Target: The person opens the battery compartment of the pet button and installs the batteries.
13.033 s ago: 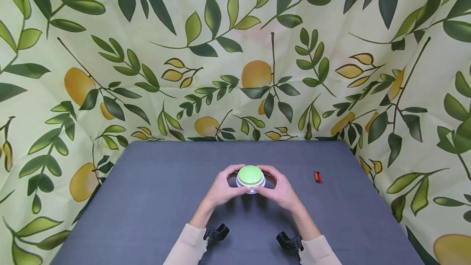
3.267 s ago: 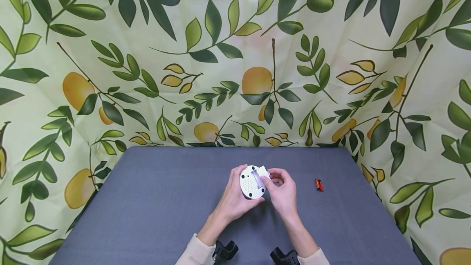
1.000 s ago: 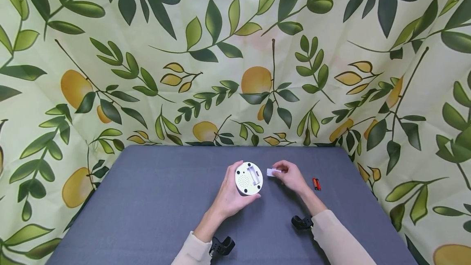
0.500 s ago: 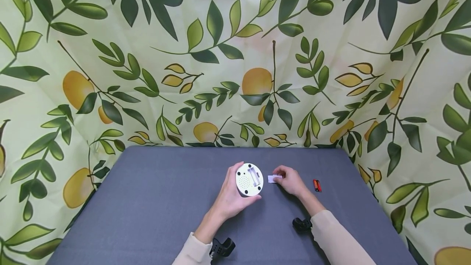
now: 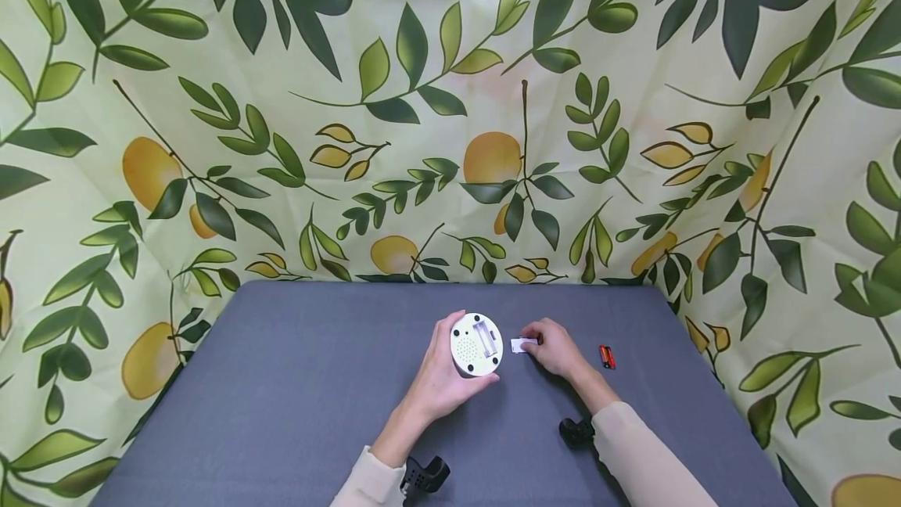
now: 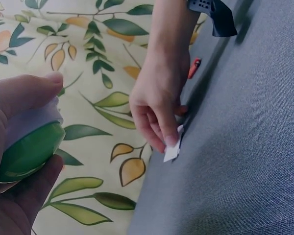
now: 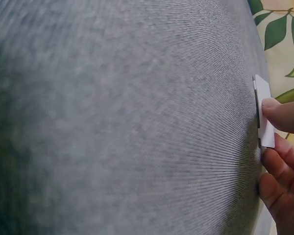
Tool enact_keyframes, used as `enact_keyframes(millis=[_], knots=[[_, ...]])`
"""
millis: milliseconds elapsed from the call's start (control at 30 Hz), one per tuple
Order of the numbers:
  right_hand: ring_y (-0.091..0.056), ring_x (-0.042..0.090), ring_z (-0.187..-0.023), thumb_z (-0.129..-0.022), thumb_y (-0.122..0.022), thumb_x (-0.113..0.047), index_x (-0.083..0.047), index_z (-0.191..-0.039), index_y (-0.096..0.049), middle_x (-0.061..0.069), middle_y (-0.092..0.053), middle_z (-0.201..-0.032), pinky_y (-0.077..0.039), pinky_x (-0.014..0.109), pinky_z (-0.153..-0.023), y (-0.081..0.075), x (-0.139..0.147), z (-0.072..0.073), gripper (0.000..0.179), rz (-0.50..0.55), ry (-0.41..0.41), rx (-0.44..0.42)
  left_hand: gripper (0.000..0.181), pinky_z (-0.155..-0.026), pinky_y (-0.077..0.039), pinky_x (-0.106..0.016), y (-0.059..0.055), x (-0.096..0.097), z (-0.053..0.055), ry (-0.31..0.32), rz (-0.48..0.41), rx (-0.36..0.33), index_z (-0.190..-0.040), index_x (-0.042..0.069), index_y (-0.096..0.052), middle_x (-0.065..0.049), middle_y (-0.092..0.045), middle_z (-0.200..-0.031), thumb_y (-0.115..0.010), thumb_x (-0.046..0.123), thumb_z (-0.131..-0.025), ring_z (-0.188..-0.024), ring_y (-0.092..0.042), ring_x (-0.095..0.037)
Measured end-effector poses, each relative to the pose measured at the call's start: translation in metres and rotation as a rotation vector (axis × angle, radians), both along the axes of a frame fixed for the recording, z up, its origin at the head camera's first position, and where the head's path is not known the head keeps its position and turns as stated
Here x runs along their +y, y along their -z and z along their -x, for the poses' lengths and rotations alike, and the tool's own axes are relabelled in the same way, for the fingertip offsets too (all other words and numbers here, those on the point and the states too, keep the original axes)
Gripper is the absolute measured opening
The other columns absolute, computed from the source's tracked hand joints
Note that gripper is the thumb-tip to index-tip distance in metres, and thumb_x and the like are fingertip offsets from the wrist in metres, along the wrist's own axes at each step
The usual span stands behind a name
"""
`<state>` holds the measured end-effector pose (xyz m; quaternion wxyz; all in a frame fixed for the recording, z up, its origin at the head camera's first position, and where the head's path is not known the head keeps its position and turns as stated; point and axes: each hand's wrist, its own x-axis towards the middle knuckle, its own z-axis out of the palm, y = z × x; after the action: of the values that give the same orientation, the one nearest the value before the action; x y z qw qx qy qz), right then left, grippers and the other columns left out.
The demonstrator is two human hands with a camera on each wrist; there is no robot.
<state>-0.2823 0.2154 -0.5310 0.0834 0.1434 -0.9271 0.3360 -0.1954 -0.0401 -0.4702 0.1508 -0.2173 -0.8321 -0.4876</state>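
My left hand point(image 5: 443, 382) grips a round push-button device point(image 5: 466, 352), its white underside facing up. That underside shows dark feet, a patch of small holes and an uncovered, vacant battery compartment point(image 5: 485, 339). In the left wrist view, the device's green dome point(image 6: 32, 152) points downward between thumb and fingers. To its right, my right hand point(image 5: 559, 348) pinches a small white battery cover point(image 5: 519, 346). The right wrist view has the thumb on top of the cover point(image 7: 265, 115), which lies right at the tabletop.
Red batteries point(image 5: 607, 356) lie on the grey table point(image 5: 317, 382) to the right of my right hand. A leaf-and-fruit patterned cloth point(image 5: 436, 202) hangs behind the table and along both sides. Black wrist mounts point(image 5: 425, 474) project from both wrists.
The device was earlier green side up in both hands, then turned over. The cover has come off, and my right hand has carried it right and lowered it to the table.
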Motion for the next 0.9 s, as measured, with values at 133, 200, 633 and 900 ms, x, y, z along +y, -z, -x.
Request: enact_keyframes(millis=[133,200,633,900], knots=[[-0.054,0.018,-0.077,-0.085,-0.080,-0.005,-0.002,-0.096,-0.075,0.005,-0.062,-0.087,-0.046,0.036,-0.071,-0.002,0.001,-0.003,0.013,0.007,0.022,-0.012,0.104,-0.101,-0.046,-0.045,0.000,0.000,0.000,-0.005,0.008,0.007,-0.150,0.013,-0.034,-0.007,-0.048,-0.138,-0.096,0.028,-0.068,-0.120,-0.053,-0.022],[-0.054,0.019,-0.078,-0.086,-0.079,-0.006,-0.002,-0.098,-0.074,0.005,-0.062,-0.088,-0.046,0.037,-0.072,-0.004,0.002,-0.005,0.014,0.006,0.039,-0.031,0.104,-0.101,-0.046,-0.045,0.001,0.000,-0.001,-0.005,0.010,0.002,-0.150,0.014,-0.034,-0.007,-0.048,-0.139,-0.096,0.028,-0.067,-0.121,-0.053,-0.022],[-0.060,0.022,-0.087,-0.094,-0.072,-0.021,-0.005,-0.104,-0.074,0.003,-0.067,-0.096,-0.050,0.044,-0.078,-0.027,0.025,-0.027,0.019,-0.074,0.067,0.055,0.105,-0.103,-0.045,-0.046,0.003,0.000,0.000,-0.005,0.006,-0.004,-0.151,0.008,-0.035,-0.008,-0.048,-0.138,-0.096,0.026,-0.067,-0.121,-0.053,-0.022],[-0.060,0.032,-0.104,-0.097,-0.068,-0.034,-0.005,-0.110,-0.074,0.010,-0.067,-0.108,-0.050,0.054,-0.087,-0.030,0.049,-0.042,0.032,-0.228,0.095,0.121,0.105,-0.101,-0.046,-0.046,0.003,0.000,0.000,0.000,0.008,-0.010,-0.151,0.008,-0.035,-0.008,-0.048,-0.138,-0.096,0.027,-0.067,-0.120,-0.052,-0.022]])
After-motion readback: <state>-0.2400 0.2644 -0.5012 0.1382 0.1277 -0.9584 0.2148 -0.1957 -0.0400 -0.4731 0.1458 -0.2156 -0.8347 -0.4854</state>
